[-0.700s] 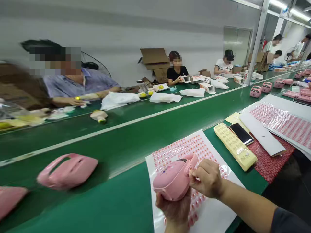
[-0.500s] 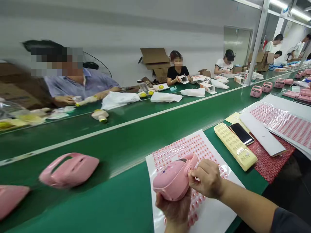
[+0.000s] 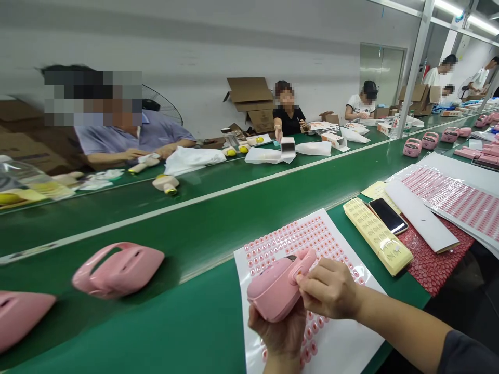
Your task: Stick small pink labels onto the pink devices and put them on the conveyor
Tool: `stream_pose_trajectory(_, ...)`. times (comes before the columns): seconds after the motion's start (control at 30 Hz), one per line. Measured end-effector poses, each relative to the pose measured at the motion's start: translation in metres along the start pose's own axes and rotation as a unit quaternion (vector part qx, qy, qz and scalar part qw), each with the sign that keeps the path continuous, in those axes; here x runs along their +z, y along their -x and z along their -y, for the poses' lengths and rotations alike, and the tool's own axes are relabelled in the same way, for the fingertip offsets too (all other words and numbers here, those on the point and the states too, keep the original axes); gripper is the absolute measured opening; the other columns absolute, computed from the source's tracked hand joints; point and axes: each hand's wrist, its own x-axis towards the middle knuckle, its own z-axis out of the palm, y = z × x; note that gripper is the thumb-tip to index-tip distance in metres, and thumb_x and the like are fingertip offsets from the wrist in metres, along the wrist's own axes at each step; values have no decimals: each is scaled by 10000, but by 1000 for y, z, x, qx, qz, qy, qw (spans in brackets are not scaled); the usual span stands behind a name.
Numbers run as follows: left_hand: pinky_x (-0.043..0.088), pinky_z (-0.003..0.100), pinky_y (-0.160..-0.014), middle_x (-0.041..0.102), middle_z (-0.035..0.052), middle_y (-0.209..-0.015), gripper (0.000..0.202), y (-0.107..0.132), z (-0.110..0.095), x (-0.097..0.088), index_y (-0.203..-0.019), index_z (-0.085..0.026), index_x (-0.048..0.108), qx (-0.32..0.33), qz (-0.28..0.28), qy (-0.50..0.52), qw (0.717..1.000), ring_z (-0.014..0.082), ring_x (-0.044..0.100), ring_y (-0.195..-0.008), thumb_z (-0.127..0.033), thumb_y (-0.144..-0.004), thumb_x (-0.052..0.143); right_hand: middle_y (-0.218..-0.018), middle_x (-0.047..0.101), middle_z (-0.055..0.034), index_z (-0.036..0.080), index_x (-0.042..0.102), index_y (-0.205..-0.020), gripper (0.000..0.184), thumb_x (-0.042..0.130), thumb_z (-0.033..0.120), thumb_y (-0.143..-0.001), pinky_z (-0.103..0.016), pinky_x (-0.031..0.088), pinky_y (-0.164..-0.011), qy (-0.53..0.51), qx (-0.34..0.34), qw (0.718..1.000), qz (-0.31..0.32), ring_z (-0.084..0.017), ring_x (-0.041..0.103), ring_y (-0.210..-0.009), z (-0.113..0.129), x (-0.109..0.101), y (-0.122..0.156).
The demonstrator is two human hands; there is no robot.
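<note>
My left hand (image 3: pixel 277 337) cradles a pink plastic device (image 3: pixel 275 290) from below, its fingers curled under the rounded body. My right hand (image 3: pixel 329 289) is shut at the device's raised end, with the fingertips pressed against it. Anything small between those fingertips is hidden. Below both hands lies a white sheet of small pink labels (image 3: pixel 307 241) on the green conveyor belt (image 3: pixel 117 324). Two more pink devices (image 3: pixel 119 270) ride the belt to my left, with the second (image 3: pixel 19 317) cut off by the frame edge.
To my right lie a cream label strip (image 3: pixel 377 236), a black phone (image 3: pixel 388 217), a red bubble-wrap bag (image 3: pixel 432 262) and stacked label sheets (image 3: pixel 456 200). Several pink devices (image 3: pixel 412 147) stand farther along. Co-workers (image 3: pixel 288 106) sit across the belt among white wrappers.
The pink devices on the belt have moved right. My right hand has shifted slightly left along the device, which has tilted a little. A co-worker across the belt has moved a white box.
</note>
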Motion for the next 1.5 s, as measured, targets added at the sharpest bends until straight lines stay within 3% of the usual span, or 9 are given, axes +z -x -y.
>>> stream_pose_trajectory(0.13,439,305,-946,627,31,-1188,536,2,-1,-2,-1288,-306,441,-27,28,33,999,202,559,-1106,-444,-780,545,-728,618,-21,178,577,-968,196,438,151,-832,-243,471,-582,-104,-9,994,12,-134,527,-636,-3,-4,8)
stream_pose_trajectory(0.27,383,321,-1000,563,41,-1275,492,1,0,-1,-1296,-299,424,-46,36,22,998,210,459,-1215,-429,-826,487,-795,574,-37,207,578,-978,210,443,144,-831,-262,504,-663,-183,182,966,-10,-143,545,-745,-8,-7,10)
stream_pose_trajectory(0.37,407,335,-978,552,102,-1278,492,0,3,1,-1282,-217,446,-53,45,3,998,228,439,-1232,-435,-840,452,-969,579,-81,194,555,-1068,241,448,193,-851,-336,497,-819,-236,241,941,40,-170,554,-935,-12,-7,5)
stream_pose_trajectory(0.5,405,292,-972,577,126,-1243,457,1,8,2,-1247,-161,485,-37,77,16,996,182,516,-1161,-406,-870,408,-1028,600,-98,181,575,-1070,233,500,271,-869,-317,488,-858,-267,214,933,110,-164,565,-1000,-12,-4,0)
stream_pose_trajectory(0.63,370,258,-992,579,159,-1231,442,1,11,7,-1216,-118,518,-21,85,30,996,163,547,-1122,-371,-866,424,-967,652,-75,185,621,-970,175,490,274,-896,-338,476,-864,-174,119,970,123,-158,610,-908,-11,-6,-3)
stream_pose_trajectory(0.8,373,291,-996,612,142,-1189,420,0,14,16,-1164,-144,570,-25,81,28,996,188,557,-1110,-377,-858,400,-845,673,-52,169,639,-840,194,456,182,-904,-238,498,-641,-89,35,983,156,-135,607,-728,-12,-16,-12)
stream_pose_trajectory(0.93,388,304,-983,610,132,-1195,420,1,14,15,-1154,-148,572,-28,67,17,997,189,559,-1108,-378,-855,386,-835,673,-59,154,632,-838,191,452,160,-901,-240,506,-637,-81,13,982,173,-142,610,-720,-13,-21,-14)
stream_pose_trajectory(1.33,376,290,-997,616,130,-1187,425,1,11,21,-1146,-119,587,-45,61,19,997,194,558,-1107,-388,-865,417,-854,672,-59,172,631,-887,174,461,136,-887,-249,524,-677,-87,40,985,147,-148,623,-757,-9,-20,-8)
stream_pose_trajectory(1.5,404,299,-972,615,136,-1187,425,0,11,25,-1154,-119,582,-51,64,9,997,208,563,-1102,-392,-862,437,-792,612,-28,188,608,-783,110,543,234,-859,-239,496,-639,-155,171,953,197,-132,595,-723,-15,-21,-8)
